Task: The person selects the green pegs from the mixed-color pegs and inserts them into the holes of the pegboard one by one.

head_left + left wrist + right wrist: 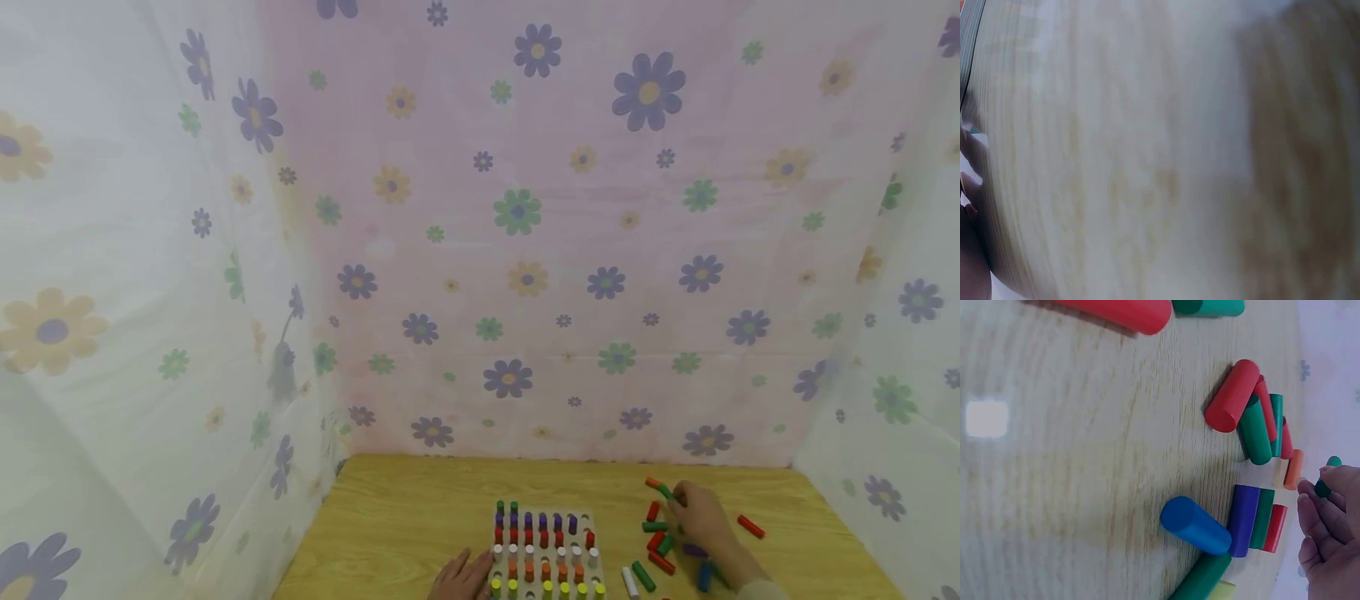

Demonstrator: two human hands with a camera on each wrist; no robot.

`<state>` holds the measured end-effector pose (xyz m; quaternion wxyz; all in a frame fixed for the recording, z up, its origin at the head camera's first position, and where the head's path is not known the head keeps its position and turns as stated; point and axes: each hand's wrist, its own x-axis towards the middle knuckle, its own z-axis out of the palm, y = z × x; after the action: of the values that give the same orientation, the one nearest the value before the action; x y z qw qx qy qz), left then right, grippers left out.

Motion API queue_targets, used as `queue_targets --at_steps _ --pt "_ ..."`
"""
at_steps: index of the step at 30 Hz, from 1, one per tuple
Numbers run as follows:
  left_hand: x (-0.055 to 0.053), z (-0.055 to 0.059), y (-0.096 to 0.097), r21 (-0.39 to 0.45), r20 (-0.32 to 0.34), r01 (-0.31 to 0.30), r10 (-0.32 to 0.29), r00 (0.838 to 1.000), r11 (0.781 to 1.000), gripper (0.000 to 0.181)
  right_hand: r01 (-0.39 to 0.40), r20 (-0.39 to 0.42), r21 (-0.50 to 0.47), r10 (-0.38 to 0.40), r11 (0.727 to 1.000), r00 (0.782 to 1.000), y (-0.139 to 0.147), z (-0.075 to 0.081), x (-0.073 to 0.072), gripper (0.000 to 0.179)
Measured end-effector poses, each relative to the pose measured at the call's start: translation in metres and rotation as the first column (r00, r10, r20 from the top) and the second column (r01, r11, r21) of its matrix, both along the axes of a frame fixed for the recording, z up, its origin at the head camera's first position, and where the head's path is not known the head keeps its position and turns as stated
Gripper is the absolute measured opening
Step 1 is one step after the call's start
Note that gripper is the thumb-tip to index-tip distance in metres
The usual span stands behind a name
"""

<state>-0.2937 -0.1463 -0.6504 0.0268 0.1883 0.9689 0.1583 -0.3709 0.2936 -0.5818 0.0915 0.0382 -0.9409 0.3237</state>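
right hand (701, 518) pinches a green peg (665, 492), long axis slanting far-left; left hand (461, 577), fingers extended, beside pegboard (592, 523).

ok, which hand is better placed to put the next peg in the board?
Right, likely: the right hand pinches a green peg; the left hand lies beside the pegboard, no peg visible in it.

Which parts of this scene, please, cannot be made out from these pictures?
- Head view: the bottom edge cuts off part of the pale rectangular pegboard and of the left hand.
- Left wrist view: blur hides detail of the pale wood-grain surface.
- Right wrist view: the right hand covers part of the green cylindrical peg it pinches; the top edge cuts off one large red cylindrical peg.
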Motion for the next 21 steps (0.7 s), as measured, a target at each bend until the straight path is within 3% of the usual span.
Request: queue_targets --at_steps 7,15,21 --pt "0.002 -0.003 0.001 -0.024 -0.010 -0.011 0.010 1.000 1.000 0.060 0.019 0.017 -0.121 -0.017 0.992 1.000 -0.001 0.006 0.015 0.020" --pt "0.003 0.001 0.001 -0.007 0.000 -0.019 0.019 1.000 1.000 0.059 0.017 0.028 -0.183 -0.012 0.983 1.000 -0.012 0.018 0.031 0.021" --pt "0.000 -0.002 0.001 0.000 -0.027 -0.017 0.017 0.999 1.000 0.058 0.023 0.072 -0.221 -0.007 0.975 0.997 -0.019 0.024 0.039 0.022"
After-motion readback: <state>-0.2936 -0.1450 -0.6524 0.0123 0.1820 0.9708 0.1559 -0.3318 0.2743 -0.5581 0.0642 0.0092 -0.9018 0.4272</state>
